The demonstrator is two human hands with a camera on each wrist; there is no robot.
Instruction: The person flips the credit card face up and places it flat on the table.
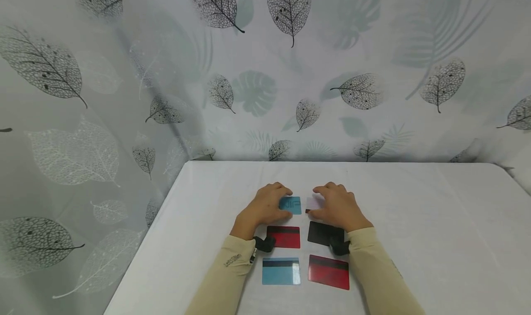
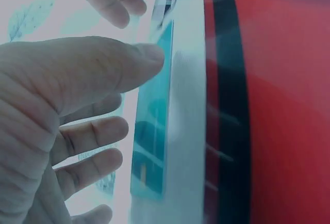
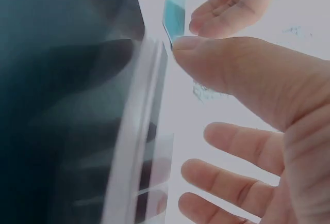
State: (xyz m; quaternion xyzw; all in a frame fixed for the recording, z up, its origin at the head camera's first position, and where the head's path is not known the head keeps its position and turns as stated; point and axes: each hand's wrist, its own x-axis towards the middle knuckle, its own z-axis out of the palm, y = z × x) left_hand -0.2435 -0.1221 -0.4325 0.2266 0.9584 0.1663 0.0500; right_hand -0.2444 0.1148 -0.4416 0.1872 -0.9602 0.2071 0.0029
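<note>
At the far end of two columns of cards, my left hand (image 1: 265,205) is spread around a blue card (image 1: 292,205), its thumb at the near edge. The left wrist view shows the thumb over that blue card (image 2: 152,131) and the other fingers apart. Opposite, my right hand (image 1: 341,207) spans a pale card (image 1: 314,203) with a dark stripe. In the right wrist view, the thumb and fingers stand apart beside the pale card (image 3: 159,175); whether they touch it I cannot tell. Both cards lie flat on the table.
Behind the hands lie a red card (image 1: 286,237) on the left and a black card (image 1: 320,232) on the right. Nearer are a second blue card (image 1: 280,274) and a second red card (image 1: 328,272). A leaf-patterned curtain (image 1: 257,130) borders the white table (image 1: 435,241).
</note>
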